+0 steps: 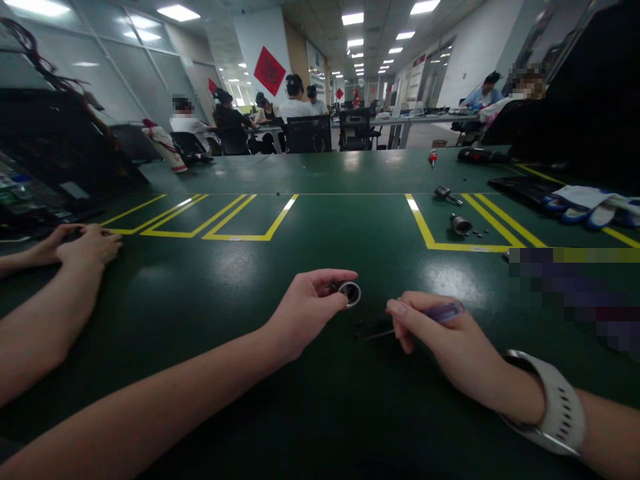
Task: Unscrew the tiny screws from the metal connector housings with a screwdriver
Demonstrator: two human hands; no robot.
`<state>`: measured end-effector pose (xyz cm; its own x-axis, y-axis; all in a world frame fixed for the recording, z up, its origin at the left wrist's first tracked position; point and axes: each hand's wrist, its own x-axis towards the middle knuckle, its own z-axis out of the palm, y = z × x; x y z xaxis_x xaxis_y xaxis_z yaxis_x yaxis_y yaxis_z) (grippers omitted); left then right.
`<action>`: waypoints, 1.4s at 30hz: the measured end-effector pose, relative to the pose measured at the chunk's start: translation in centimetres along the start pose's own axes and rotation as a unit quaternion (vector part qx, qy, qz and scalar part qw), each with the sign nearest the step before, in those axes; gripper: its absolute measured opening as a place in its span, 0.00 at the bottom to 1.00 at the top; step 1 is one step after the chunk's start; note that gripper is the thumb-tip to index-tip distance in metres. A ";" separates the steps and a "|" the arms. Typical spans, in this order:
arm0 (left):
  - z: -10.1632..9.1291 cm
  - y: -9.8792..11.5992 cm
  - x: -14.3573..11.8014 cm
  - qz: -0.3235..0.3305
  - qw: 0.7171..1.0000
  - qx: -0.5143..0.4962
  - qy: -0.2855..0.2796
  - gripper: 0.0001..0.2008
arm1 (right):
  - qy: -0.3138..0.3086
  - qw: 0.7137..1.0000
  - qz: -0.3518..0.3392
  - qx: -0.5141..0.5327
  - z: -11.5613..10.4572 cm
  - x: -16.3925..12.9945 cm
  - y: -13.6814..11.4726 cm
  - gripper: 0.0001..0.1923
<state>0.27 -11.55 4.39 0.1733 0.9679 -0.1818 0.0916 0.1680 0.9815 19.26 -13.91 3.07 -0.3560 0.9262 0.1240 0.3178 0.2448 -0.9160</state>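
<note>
Between its thumb and fingers, my left hand [305, 310] grips a round hollow metal part [352, 293], its ringed opening turned toward me. Something dark shows inside the ring, too small to make out. My right hand [440, 327] is closed around a screwdriver [443, 311] with a translucent purple handle. The thin shaft points left and down, its tip close to the table and apart from the metal part. Near that tip lie a few tiny dark pieces [357, 328] on the green table [320, 393]. A pale watch band circles my right wrist.
Yellow tape marks boxes on the table. At the right lie a hollow metal part [460, 225] with small dark bits, a shafted metal part [447, 195], a red object [433, 158] and white-blue gloves [593, 203]. A co-worker's hands [90, 243] are at the left; people sit behind.
</note>
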 end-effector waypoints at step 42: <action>-0.2 -0.8 0.2 0.016 1.000 0.019 -0.011 0.18 | 0.067 0.952 -0.274 -0.119 0.2 -0.5 0.0 0.12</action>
<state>0.05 -11.44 3.58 0.1989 0.9683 -0.1512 0.1226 0.1285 0.9841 19.22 -14.43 2.89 -0.4161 0.6644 0.6208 0.3114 0.7456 -0.5892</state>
